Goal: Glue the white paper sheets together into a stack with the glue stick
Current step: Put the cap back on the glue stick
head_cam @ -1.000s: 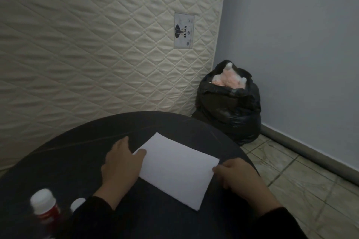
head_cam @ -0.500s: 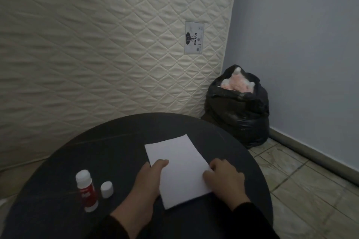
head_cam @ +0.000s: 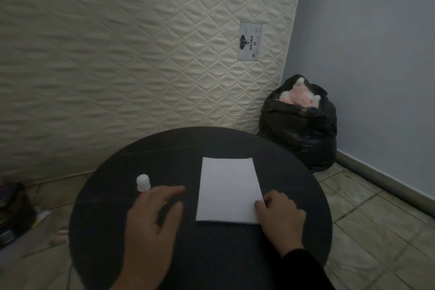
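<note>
Leaving the white paper stack [head_cam: 229, 189], my left hand [head_cam: 153, 221] now hovers open-fingered, blurred, beside the one glue stick [head_cam: 143, 182]. On the round black table [head_cam: 113, 231], my right hand [head_cam: 279, 215] presses loosely curled on the stack's near-right corner; one quilted mattress [head_cam: 117, 54], one black bag [head_cam: 300, 125] and tiled floor [head_cam: 376, 219] surround us.

Table [head_cam: 211, 143] far half bare, open for passage. Glue stick [head_cam: 143, 182] upright at left, left hand [head_cam: 153, 221] just in front of it. Paper [head_cam: 229, 189] flat, low; right hand [head_cam: 280, 214] on near right corner. Mattress [head_cam: 141, 54] close behind table.
</note>
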